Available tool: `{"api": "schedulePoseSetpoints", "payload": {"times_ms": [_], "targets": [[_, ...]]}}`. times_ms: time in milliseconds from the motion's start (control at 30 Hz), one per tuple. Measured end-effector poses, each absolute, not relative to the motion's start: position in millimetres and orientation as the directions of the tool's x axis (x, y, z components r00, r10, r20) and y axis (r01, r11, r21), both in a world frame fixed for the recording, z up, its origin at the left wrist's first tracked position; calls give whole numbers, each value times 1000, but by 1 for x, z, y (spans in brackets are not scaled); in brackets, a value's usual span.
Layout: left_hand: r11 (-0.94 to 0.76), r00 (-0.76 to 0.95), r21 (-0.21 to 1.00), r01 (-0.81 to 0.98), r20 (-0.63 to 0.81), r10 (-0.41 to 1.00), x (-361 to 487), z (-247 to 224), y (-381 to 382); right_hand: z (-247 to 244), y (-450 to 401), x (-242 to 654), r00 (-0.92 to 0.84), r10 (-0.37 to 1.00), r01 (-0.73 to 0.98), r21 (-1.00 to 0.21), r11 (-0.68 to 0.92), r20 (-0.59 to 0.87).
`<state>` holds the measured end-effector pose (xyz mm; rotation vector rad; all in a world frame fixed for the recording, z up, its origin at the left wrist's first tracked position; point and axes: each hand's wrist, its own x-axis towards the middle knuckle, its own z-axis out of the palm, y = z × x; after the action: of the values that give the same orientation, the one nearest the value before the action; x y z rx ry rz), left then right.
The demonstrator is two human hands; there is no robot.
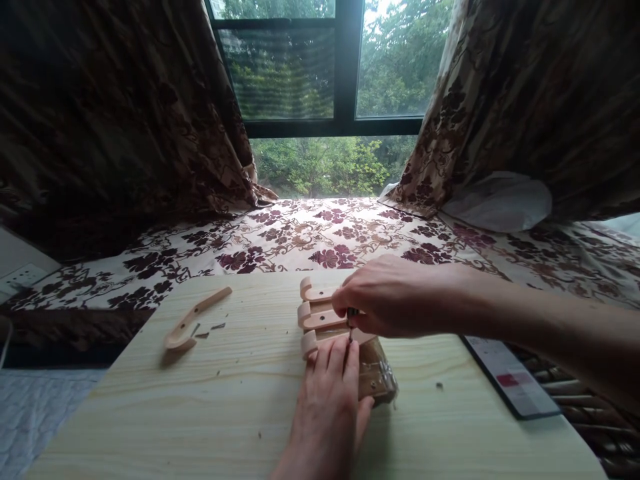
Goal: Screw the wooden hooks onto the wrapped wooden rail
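A wooden piece (379,377) with clear wrapping round its near end lies at the middle of the table. Three curved wooden hooks lie across it, the nearest hook (309,343) under the fingertips of my left hand (333,383). That hand presses down with its fingers stretched out side by side. Above the hooks, my right hand (383,300) is closed round a small dark tool (353,312), held upright, its tip close to my left fingertips. Most of the tool is hidden by the fingers.
A loose curved wooden hook (193,319) lies at the table's left, beside small screws (203,335). A tablet-like device (513,378) lies at the right edge. Behind the table (240,413) is a flowered cloth (330,233) below a window, with a white bag (500,202) at the right.
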<state>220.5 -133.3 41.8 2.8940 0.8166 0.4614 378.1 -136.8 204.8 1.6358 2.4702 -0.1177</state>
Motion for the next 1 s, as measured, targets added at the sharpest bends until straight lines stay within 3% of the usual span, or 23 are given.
{"api": "schedulePoseSetpoints", "payload": {"times_ms": [133, 333, 633, 833, 1000], "targets": [[-854, 821, 158, 496, 235, 520, 221, 43, -133, 203, -138, 377, -386, 881, 912, 32, 409, -273], [-865, 820, 149, 479, 276, 502, 220, 41, -132, 199, -137, 377, -290, 927, 946, 77, 316, -237], [-871, 826, 148, 469, 274, 492, 220, 42, -132, 209, -138, 378, -362, 892, 907, 120, 404, -269], [-873, 827, 172, 457, 279, 488, 219, 40, -130, 205, -139, 375, -295, 908, 927, 143, 347, -297], [-876, 825, 157, 456, 295, 482, 219, 40, -131, 211, -134, 370, -352, 895, 906, 141, 399, -273]]}}
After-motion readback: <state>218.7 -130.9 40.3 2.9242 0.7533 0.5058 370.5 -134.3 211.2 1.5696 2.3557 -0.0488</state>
